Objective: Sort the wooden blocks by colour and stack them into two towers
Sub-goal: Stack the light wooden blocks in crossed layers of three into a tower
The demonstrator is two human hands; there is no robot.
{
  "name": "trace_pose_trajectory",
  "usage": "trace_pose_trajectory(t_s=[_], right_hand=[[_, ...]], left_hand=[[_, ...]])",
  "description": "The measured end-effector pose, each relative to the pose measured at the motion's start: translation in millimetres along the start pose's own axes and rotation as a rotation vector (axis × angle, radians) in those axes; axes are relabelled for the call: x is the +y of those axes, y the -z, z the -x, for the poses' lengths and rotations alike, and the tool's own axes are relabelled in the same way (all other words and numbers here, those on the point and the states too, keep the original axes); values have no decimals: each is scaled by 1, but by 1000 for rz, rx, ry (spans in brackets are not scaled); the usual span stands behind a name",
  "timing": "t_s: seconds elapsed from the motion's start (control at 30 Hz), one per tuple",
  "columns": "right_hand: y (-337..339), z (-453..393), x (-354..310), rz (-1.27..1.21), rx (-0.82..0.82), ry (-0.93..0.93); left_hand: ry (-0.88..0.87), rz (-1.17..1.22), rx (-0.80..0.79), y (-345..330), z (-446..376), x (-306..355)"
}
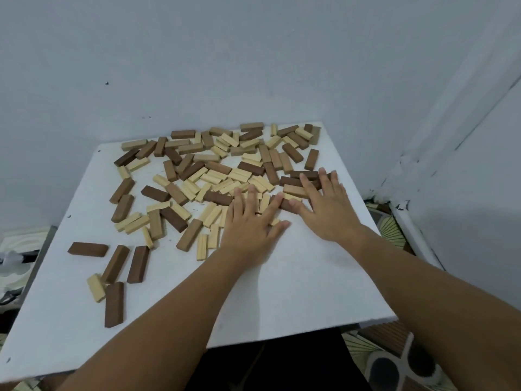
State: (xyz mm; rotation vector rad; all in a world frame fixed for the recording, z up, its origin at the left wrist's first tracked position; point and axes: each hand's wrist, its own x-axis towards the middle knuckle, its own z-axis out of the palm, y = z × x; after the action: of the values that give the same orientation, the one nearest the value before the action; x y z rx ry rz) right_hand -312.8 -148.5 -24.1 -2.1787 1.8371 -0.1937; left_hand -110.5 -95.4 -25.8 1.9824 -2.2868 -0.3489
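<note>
1. Wooden blocks (pixel 214 176): dark and pale mixed, scattered flat across the far half of the white board (pixel 296 292); no tower is begun, so sorting is judged barely started.
2. Dark blocks (pixel 114 304): a few lie apart, near left, possibly set aside.
3. Left hand (pixel 249 225): fingers spread flat, pressed on pale blocks; nothing gripped.
4. Right hand (pixel 328 210): flat, fingers spread, resting on dark and pale blocks; nothing gripped.
</note>
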Motion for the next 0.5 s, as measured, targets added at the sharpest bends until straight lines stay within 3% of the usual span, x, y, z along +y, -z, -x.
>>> trace_pose_trajectory(t_s=[0.13, 0.5], right_hand=[[2, -32, -6, -7, -36, 71], [-7, -79, -4, -77, 70, 126]], left_hand=[[57, -13, 35, 4, -32, -12], [61, -14, 179, 3, -71, -27]])
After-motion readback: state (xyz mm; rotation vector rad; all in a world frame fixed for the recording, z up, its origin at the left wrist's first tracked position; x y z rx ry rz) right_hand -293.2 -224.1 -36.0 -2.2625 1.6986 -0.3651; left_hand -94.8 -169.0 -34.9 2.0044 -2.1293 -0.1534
